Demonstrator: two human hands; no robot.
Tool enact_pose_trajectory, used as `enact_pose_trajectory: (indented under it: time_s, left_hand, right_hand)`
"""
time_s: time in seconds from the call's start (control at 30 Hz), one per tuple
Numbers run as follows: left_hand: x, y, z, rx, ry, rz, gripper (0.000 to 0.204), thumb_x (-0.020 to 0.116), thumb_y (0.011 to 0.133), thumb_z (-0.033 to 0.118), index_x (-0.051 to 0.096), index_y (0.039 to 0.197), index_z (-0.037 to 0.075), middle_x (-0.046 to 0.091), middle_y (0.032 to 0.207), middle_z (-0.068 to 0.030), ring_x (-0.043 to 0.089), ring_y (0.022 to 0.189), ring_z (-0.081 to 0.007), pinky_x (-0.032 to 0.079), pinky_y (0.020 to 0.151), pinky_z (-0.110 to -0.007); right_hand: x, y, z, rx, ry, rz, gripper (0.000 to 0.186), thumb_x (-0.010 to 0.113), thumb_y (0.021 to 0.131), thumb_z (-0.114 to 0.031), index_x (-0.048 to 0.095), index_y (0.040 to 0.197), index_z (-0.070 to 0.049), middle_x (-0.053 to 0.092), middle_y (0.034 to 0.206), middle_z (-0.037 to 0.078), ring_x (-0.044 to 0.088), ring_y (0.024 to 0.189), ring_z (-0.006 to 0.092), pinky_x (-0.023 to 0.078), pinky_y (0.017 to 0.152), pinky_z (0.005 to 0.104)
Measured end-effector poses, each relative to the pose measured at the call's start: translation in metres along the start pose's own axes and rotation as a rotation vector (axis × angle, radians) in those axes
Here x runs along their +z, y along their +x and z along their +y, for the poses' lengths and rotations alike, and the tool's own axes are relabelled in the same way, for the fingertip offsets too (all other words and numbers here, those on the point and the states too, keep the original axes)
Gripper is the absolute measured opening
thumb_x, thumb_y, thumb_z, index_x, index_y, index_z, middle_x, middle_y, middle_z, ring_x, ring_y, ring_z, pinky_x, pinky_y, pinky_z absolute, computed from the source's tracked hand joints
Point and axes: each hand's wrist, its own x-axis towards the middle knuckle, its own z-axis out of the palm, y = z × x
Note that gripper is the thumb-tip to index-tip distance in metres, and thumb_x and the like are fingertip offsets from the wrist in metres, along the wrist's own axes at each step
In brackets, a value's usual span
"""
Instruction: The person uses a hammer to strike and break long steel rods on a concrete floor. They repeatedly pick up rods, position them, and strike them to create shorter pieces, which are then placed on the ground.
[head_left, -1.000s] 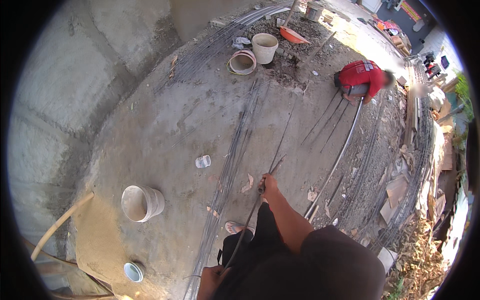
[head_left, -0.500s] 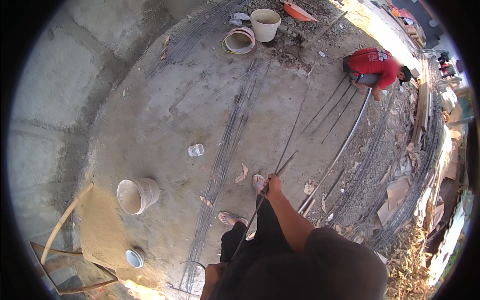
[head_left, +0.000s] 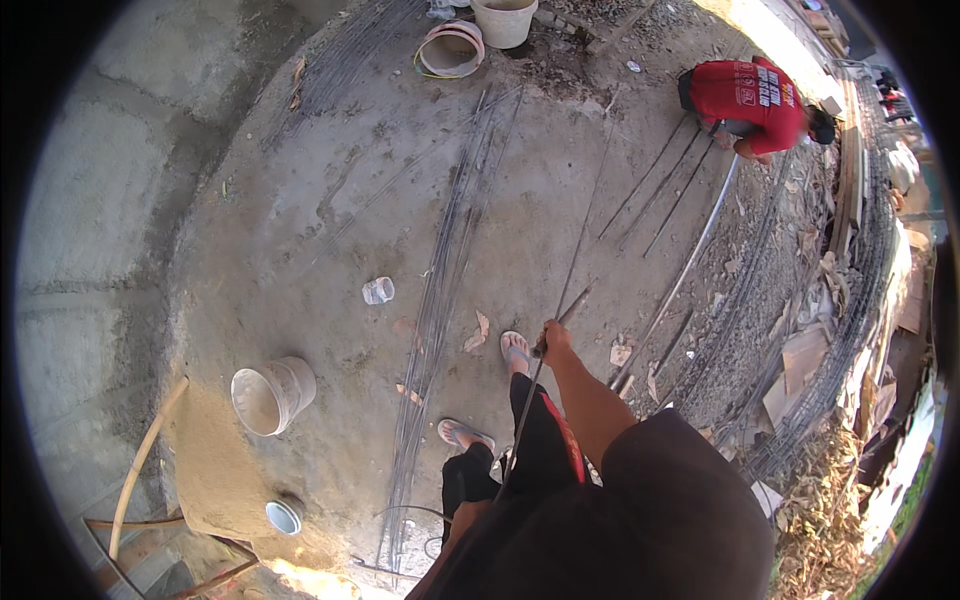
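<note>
A long thin metal rod [head_left: 525,412] slants from the ground ahead toward my body. My right hand [head_left: 553,341] is closed around it, and a short pointed bar [head_left: 577,303] sticks out of the same grip. Lower down, my left hand [head_left: 468,518] looks closed at the near part of the rod, its fingers partly hidden. Thin curved rod ends [head_left: 412,509] show beside that hand. A bundle of long metal rods [head_left: 430,350] lies on the ground left of my feet, which wear flip-flops.
A co-worker in a red shirt [head_left: 745,95] crouches at far right beside several rods and a pale pipe [head_left: 705,240]. A white bucket [head_left: 275,395] and blue-grey pail [head_left: 283,517] stand left. More buckets [head_left: 450,50] are far ahead. Coiled rods and debris [head_left: 800,385] line the right.
My left hand has moved slightly right and up, and the rod now stands steeper. My right hand has shifted slightly up. The view has moved, and the co-worker bends lower.
</note>
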Motion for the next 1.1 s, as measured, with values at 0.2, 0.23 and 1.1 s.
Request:
enact_pose_trajectory:
  time_s: [0.2, 0.23, 1.1]
  left_hand:
    - [-0.005, 0.005, -0.004, -0.006, -0.013, -0.044, 0.032, 0.065, 0.091, 0.039, 0.074, 0.092, 0.008, 0.071, 0.086, -0.0222, 0.070, 0.087, -0.0428, 0.054, 0.077, -0.049]
    - [-0.006, 0.003, -0.007, -0.007, -0.010, -0.051, 0.033, 0.064, 0.091, 0.039, 0.074, 0.092, 0.008, 0.071, 0.086, -0.0222, 0.070, 0.086, -0.0427, 0.054, 0.077, -0.049]
    - [-0.057, -0.019, -0.092, 0.500, -0.203, 0.157, 0.052, 0.073, 0.077, 0.053, 0.072, 0.093, 0.003, 0.072, 0.090, -0.0183, 0.070, 0.088, -0.0361, 0.053, 0.076, -0.045]
  right_hand:
    - [-0.039, 0.003, -0.002, 0.031, -0.291, -0.081, 0.024, 0.068, 0.086, -0.019, 0.061, 0.099, -0.001, 0.060, 0.083, 0.011, 0.064, 0.067, 0.0275, 0.057, 0.056, 0.0448]
    - [-0.050, -0.003, 0.003, 0.018, -0.340, -0.086, 0.025, 0.069, 0.086, -0.020, 0.061, 0.101, -0.001, 0.061, 0.089, 0.012, 0.066, 0.071, 0.0286, 0.058, 0.058, 0.0470]
    - [-0.033, -0.229, 0.178, -0.132, -0.565, -0.243, 0.027, 0.052, 0.097, -0.017, 0.042, 0.072, -0.014, 0.042, 0.056, -0.001, 0.044, 0.045, 0.0151, 0.039, 0.042, 0.0293]
